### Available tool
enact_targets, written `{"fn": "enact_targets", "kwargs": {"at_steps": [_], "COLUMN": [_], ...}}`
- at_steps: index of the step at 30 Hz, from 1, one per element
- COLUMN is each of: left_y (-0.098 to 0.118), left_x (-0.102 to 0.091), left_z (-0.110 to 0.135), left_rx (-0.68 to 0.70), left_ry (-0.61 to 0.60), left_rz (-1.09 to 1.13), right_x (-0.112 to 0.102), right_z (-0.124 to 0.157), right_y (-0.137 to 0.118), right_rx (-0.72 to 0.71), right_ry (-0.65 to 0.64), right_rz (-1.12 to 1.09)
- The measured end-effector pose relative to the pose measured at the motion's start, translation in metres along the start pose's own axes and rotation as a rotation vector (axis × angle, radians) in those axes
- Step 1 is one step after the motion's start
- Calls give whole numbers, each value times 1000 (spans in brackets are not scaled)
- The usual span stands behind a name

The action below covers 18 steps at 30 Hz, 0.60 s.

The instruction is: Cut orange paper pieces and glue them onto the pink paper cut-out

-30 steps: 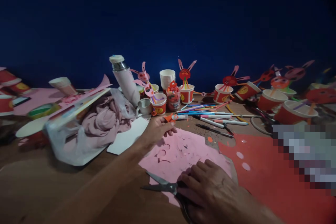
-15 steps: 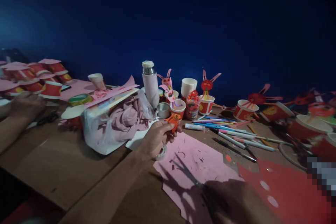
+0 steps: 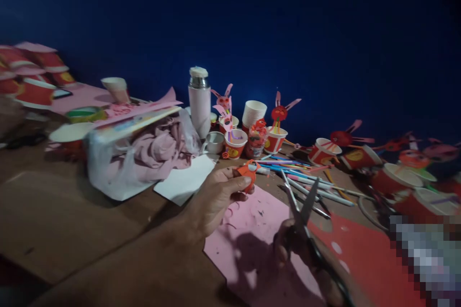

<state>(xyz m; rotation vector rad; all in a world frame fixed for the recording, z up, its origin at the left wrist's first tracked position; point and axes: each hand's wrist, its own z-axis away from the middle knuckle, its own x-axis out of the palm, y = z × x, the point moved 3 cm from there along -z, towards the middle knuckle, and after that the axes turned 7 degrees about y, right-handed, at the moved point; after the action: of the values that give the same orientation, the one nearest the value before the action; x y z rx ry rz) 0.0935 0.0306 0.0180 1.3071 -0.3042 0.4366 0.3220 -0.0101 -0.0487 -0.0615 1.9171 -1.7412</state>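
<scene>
The left hand (image 3: 216, 199) pinches an orange cutout (image 3: 247, 172) near the far edge of the pink paper (image 3: 252, 213); the right hand (image 3: 322, 276) grips the scissors (image 3: 301, 223), 2 blades apart. The cutout looks light, thin, easily creased: best held gently by its rim.

A flask (image 3: 199, 110) stood upright near a mug (image 3: 215, 143). Left of them, a plastic bag (image 3: 108, 175) held crumpled cloth (image 3: 158, 148).

Scissors (image 3: 305, 228): flashed smooth metal blades!
Orange piece (image 3: 247, 171): looked matt, papery.
Flask neck (image 3: 199, 81): gleamed, glossy metal!
Bag (image 3: 103, 172): showed crinkled plastic.
Bundle (image 3: 154, 149): looked soft, clothlike.
Tabletop (image 3: 104, 216): showed smooth wood.
</scene>
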Motion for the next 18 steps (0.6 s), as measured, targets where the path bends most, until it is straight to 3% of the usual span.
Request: {"fn": "enact_targets", "kwargs": {"at_steps": [4, 8, 12, 18], "left_y": [-2, -9, -20, -26], "left_x": [24, 42, 48, 47], "left_z": [8, 4, -4, -5], "left_rx": [-31, -50, -57, -79], "left_ry": [-60, -112, -154, -176], "left_rz": [-45, -109, -170, -223], "right_x": [5, 11, 11, 10], "right_z": [15, 3, -8, -8], "right_y": [-4, -24, -42, -37], "right_rx": [93, 55, -34, -19], "right_ry": [-56, -18, 12, 11], "right_rz": [2, -16, -7, 17]}}
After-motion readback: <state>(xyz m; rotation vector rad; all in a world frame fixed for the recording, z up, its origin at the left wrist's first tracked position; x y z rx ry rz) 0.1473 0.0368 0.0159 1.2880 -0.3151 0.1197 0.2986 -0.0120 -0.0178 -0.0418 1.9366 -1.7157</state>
